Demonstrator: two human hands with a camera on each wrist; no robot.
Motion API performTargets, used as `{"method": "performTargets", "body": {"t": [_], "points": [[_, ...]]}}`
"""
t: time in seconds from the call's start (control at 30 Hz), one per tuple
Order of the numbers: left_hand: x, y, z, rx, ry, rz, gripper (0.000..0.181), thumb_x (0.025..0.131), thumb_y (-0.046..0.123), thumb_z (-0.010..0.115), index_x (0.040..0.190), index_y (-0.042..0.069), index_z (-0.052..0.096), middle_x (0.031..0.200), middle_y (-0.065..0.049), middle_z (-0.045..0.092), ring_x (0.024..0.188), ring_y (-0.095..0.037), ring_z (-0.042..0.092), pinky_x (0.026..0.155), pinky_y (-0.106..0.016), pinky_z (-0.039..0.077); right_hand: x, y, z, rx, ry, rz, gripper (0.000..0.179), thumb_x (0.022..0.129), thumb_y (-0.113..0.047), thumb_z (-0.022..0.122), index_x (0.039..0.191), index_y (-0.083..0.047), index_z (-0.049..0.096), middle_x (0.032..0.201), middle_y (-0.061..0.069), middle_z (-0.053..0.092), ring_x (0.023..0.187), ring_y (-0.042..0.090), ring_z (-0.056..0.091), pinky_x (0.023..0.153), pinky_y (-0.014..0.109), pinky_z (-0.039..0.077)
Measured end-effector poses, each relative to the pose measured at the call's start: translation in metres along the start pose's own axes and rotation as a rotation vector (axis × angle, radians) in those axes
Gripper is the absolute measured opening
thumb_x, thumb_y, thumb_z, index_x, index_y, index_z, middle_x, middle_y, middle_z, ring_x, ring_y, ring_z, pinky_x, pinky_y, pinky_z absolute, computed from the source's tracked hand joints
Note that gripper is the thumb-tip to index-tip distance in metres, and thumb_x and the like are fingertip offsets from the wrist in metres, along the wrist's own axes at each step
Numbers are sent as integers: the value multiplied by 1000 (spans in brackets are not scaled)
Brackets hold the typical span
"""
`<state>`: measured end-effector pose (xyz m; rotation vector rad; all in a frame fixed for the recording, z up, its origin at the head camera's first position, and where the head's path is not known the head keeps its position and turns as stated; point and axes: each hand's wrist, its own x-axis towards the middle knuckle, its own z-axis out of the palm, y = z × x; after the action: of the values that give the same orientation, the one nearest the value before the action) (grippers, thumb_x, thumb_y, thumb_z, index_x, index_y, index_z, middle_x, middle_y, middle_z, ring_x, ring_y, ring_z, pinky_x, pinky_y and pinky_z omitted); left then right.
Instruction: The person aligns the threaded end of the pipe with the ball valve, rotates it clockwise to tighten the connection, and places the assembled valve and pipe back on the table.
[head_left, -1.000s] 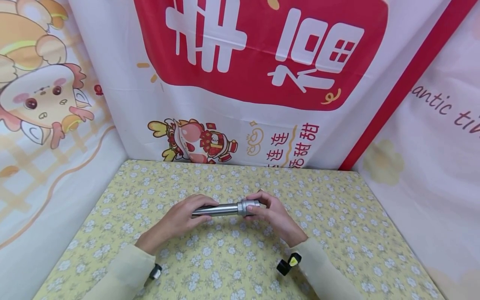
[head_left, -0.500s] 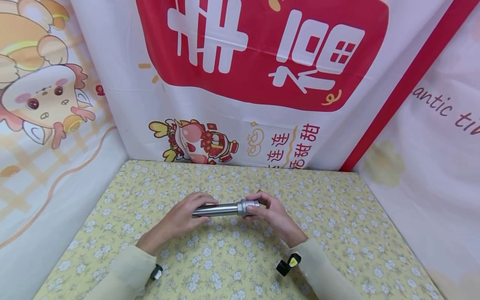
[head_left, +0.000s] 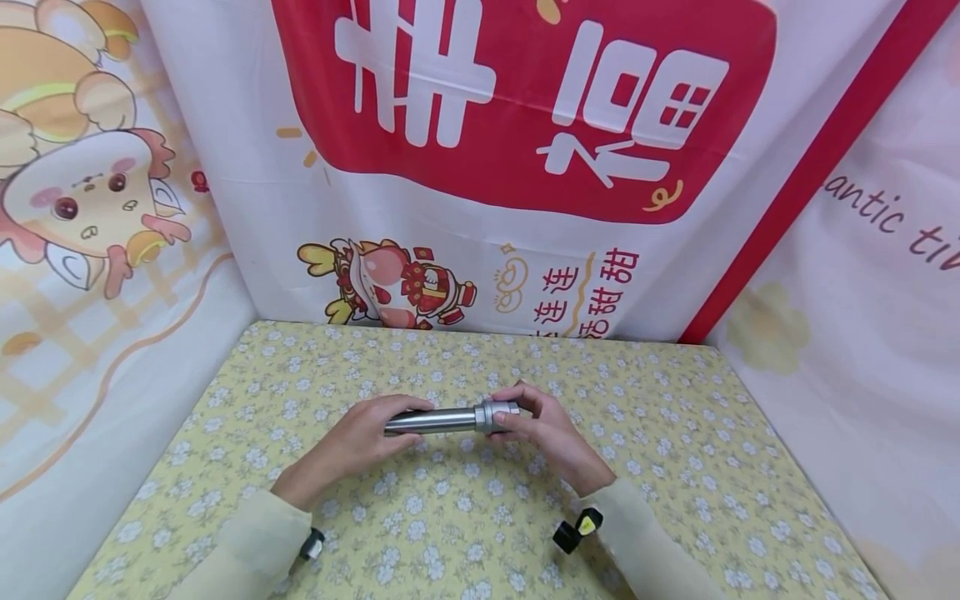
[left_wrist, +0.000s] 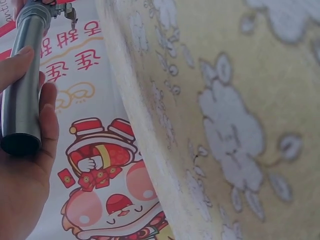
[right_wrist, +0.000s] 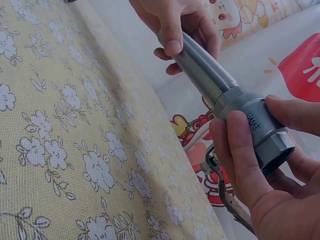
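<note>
A smooth steel pipe (head_left: 446, 420) joins a stamped metal ball valve (head_left: 491, 415), and the two lie in one line, held between my hands above the table. My left hand (head_left: 367, 435) grips the pipe near its free end, thumb on one side and fingers on the other; that dark round end shows in the left wrist view. On the right, my right hand (head_left: 543, 425) holds the valve body (right_wrist: 257, 122) between thumb and fingers. In the right wrist view the valve's lever handle (right_wrist: 222, 187) hangs below, partly hidden by the fingers, and the hexagonal outer opening faces my palm.
A yellow flowered cloth (head_left: 450, 533) covers the table. White printed curtains stand close around it: the back curtain (head_left: 232, 192) carries a red panel, with a left curtain (head_left: 45, 400) and a right curtain (head_left: 855, 350) at the sides.
My left hand's fingers rose slightly, then came down lower over the pipe, shifting around it. The right hand and the valve stay in nearly the same place.
</note>
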<state>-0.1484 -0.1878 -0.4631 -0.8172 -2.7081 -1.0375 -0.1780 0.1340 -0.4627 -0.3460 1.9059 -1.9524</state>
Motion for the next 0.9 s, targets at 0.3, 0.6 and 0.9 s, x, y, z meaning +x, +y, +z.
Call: {"method": "performTargets", "body": {"t": [0.3,0.6,0.9], "points": [[0,2,-1,15,-12,-9,46,93,20,89,137,25,74,129,5,77,108,-15,75,93,-43,62,0,1,0,-5,5,6,45,100,-23,83,139,-6,67,145,18,57,119,32,70,105,55,60],[0,1,-3,-67,-49,-39,37,102,30,79,138,26,74,130,3,77,101,-8,71,88,-35,60,1,1,0,-14,12,13,45,99,-24,84,138,-7,68,145,17,57,118,32,70,101,48,63],[1,1,-4,-81,-63,-75,31,106,33,73,137,29,75,126,5,78,93,-4,69,84,-30,58,1,2,-1,-10,-1,6,45,100,-23,83,138,-6,67,144,18,57,117,32,70,100,47,64]]}}
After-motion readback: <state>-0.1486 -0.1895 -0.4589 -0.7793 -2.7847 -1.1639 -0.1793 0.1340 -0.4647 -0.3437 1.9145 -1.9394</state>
